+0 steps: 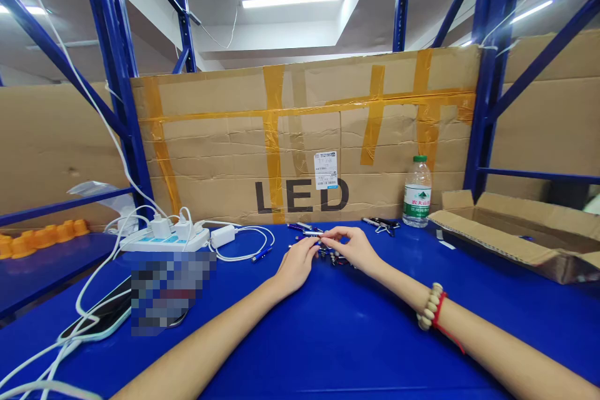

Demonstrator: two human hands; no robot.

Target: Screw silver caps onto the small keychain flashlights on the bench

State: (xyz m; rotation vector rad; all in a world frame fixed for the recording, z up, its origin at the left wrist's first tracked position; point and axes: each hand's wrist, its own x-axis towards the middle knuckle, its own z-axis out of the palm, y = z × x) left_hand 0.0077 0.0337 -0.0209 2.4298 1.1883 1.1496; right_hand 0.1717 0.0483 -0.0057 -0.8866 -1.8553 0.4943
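Observation:
Both my arms reach forward over a blue table point(328, 337). My left hand point(296, 264) and my right hand point(352, 249) meet at a small pile of little metal and blue parts point(328, 254) near the table's middle. The fingertips of both hands are pinched together on a small slim part between them; it is too small to name. A bead bracelet with a red string point(434, 307) sits on my right wrist. More slim blue pen-like pieces point(302, 227) lie just behind the hands.
A taped cardboard wall marked LED point(300, 144) backs the table. A water bottle point(417, 192) stands at the right, an open cardboard box point(520, 234) beyond it. A power strip with chargers point(164, 237), white cables and a phone point(96, 322) lie left. Orange caps point(42, 239) sit far left.

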